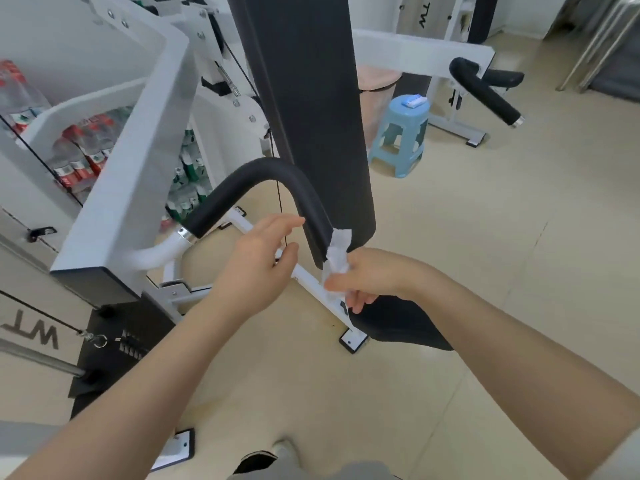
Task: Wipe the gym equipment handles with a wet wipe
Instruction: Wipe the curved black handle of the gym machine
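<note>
I judge the main risk sits with the big curved handle (263, 174): my wipe (335, 261) only touches its lower right end, close to the black pad (304, 109), so the long bend up to the chrome collar could be missed if I stop short. The far handle (485, 90) across the room is untouched by either hand and easy to forget. My left hand (258, 261) hangs just beside the near handle, fingers loose and straight, holding nothing; if it doesn't steady the arm, the handle may swing away under pressure. My right hand (367, 275) pinches the bunched wipe; bunched so small, it could slip out or smear instead of cleaning.

Containers: bottles (86, 147) are stacked behind the frame, contents unclear. A small packet (414, 100) lies on the stool (401, 136), possibly the wipes.
</note>
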Demonstrator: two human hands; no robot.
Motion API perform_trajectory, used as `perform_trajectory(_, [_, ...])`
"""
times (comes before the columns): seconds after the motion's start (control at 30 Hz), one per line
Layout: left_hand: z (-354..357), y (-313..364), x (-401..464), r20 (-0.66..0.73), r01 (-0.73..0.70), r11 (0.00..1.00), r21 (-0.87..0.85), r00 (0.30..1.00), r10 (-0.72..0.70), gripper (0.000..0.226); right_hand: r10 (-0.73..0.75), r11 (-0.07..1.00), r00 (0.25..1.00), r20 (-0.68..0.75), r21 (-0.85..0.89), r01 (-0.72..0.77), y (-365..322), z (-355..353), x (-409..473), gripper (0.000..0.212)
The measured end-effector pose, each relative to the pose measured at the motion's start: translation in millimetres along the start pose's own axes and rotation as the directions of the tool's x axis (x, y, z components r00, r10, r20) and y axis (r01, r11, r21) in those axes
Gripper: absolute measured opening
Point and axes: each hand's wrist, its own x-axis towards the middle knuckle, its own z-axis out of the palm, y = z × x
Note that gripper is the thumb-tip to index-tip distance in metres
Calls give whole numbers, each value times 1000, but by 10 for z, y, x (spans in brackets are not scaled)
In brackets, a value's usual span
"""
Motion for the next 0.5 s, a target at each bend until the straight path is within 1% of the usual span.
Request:
perform_trajectory(0.07, [93,156,-24,-13,-8,999,42,1000,8,34,-20,993,997,76,-114,29,181,-24,-141,20])
perform_trajectory(0.1, [165,270,-33,-12,-7,999,37,1000,8,34,-50,988,997,62,-144,58,297,-79,-257,24])
perform_trajectory(0.13, [243,406,-42,-9,7,1000,13,1000,-7,33,-90,984,996,18,-152,92,423,-158,-380,27])
perform_trajectory(0.2, [444,743,-60,27,41,996,-84,999,-39,31,-174,980,982,-70,-106,167,701,-375,-671,28])
perform_trajectory(0.23, [570,939,-60,75,44,989,-143,997,-34,31,-211,975,973,-95,-90,203,848,-499,-822,28])
perform_trajectory(0.3, [864,1331,-35,223,57,964,-261,975,2,31,-280,957,950,-139,-115,266,1154,-737,-1073,29])
perform_trajectory(0.33, [1020,1516,-10,284,66,952,-299,959,22,27,-308,948,936,-170,-135,288,1310,-859,-1171,30])
perform_trajectory(0.37, [1174,1689,17,313,74,944,-321,949,32,23,-330,942,923,-198,-138,307,1452,-980,-1267,31])
perform_trajectory(0.43, [1473,1981,97,301,90,943,-320,954,11,19,-359,933,905,-227,-65,353,1712,-1228,-1448,26])
perform_trajectory(0.5, [1745,2241,214,262,96,949,-299,965,-15,23,-354,920,904,-241,87,383,1964,-1464,-1585,13])
